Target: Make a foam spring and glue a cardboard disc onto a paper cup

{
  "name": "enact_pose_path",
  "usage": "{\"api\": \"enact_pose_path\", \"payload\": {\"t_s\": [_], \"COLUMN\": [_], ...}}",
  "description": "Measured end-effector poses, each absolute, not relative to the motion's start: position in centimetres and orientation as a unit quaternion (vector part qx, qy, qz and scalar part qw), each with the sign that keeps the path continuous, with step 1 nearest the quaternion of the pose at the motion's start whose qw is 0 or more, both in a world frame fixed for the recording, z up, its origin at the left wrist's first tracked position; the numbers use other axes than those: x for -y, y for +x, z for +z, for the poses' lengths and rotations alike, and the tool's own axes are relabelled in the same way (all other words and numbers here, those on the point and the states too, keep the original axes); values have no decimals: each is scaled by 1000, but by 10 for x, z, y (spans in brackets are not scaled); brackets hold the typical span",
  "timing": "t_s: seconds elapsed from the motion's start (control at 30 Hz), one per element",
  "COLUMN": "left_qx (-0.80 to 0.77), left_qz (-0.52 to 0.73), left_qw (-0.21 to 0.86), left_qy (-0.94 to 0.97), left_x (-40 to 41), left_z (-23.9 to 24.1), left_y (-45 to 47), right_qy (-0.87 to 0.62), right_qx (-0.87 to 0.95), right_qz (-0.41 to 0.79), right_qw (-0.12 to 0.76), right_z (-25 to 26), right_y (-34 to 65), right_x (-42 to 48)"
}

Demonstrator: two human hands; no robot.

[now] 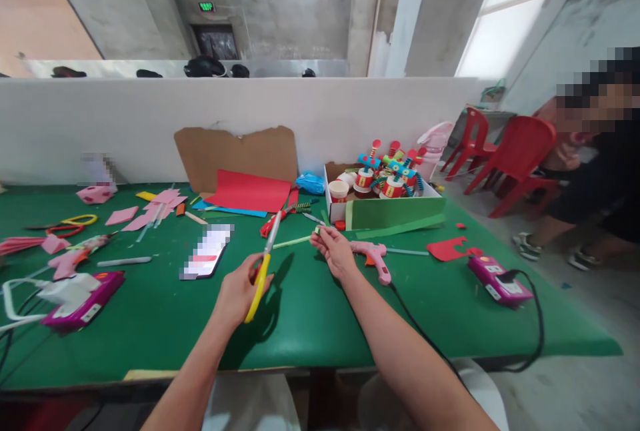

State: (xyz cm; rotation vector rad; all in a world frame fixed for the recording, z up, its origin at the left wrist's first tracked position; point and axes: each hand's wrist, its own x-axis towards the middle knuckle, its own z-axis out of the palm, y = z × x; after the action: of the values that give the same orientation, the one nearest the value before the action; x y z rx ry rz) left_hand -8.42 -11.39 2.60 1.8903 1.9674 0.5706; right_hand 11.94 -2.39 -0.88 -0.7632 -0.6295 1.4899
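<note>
My left hand (239, 292) is closed around the yellow handles of a pair of scissors (261, 284). Their blades point up and away from me, over the table. Closer to the middle, my right hand (336, 252) pinches a small green paper piece (318, 231) between thumb and fingertips. A narrow light-green paper strip (293, 242) reaches left from those fingers; whether it is joined to the pinched piece I cannot tell. Just right of that hand lies a pink glue gun (373, 254) with a black cord. A phone (207, 252) rests to the left of the scissors.
Behind my hands, a white box (387, 207) holds paper-cup robot figures. Red paper (250, 191) leans by a cardboard sheet (237, 157). Purple power strips (500, 282) sit at both sides. Another pair of scissors (70, 225) lies left. A person (595, 171) stands at right near red chairs (520, 151).
</note>
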Motion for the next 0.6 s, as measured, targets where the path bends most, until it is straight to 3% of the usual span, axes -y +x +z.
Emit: {"api": "enact_pose_path", "payload": {"t_s": [0.17, 0.3, 0.6], "left_qx": [-648, -652, -635], "left_qz": [80, -2, -21], "left_qw": [93, 91, 93], "left_qy": [751, 753, 767], "left_x": [119, 119, 119], "left_z": [46, 54, 46], "left_y": [-55, -40, -33], "right_qy": [-338, -343, -354], "right_qx": [280, 270, 259], "right_qz": [652, 640, 610], "right_qw": [618, 632, 660], "right_z": [-8, -9, -9], "right_y": [121, 121, 121], "right_x": [25, 24, 23]}}
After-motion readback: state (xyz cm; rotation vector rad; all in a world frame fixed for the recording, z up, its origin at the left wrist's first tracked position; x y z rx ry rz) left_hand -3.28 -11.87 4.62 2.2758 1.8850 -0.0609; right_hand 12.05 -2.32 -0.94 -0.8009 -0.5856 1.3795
